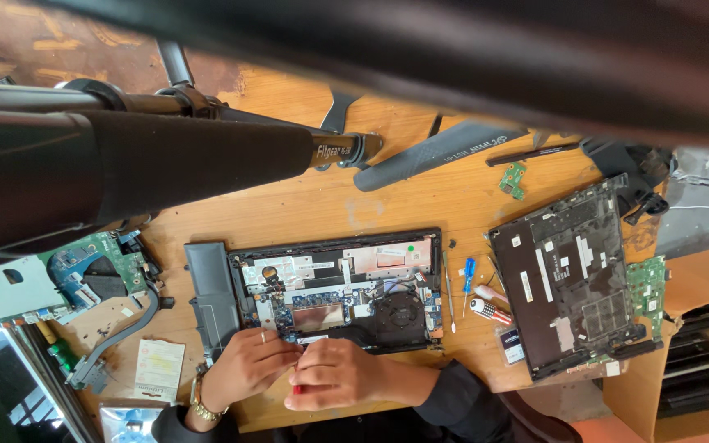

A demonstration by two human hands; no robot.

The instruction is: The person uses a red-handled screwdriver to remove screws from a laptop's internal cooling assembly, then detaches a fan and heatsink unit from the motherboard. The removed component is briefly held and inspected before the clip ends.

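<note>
Laptop chassis (pixel 334 283) is lying opened near the worktop's (pixel 330 205) front edge, its bottom cover (pixel 564 283) already sitting aside. Left hand (pixel 248 365) is pinching a component at the chassis's front rim; right hand (pixel 330 375) is gripping a red-handled tool.

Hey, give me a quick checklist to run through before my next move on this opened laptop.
1. Laptop open, board exposed: ok; the removed cover lies to its right.
2. Both hands on the work: ok; left hand and right hand meet at the near edge.
3. Tool seated: cannot tell; only a red handle shows under the right hand.
4. Spare tools close by: ok; blue screwdriver beside the laptop.
5. Dark bar at the laptop's left end unplugged: cannot tell.
</note>
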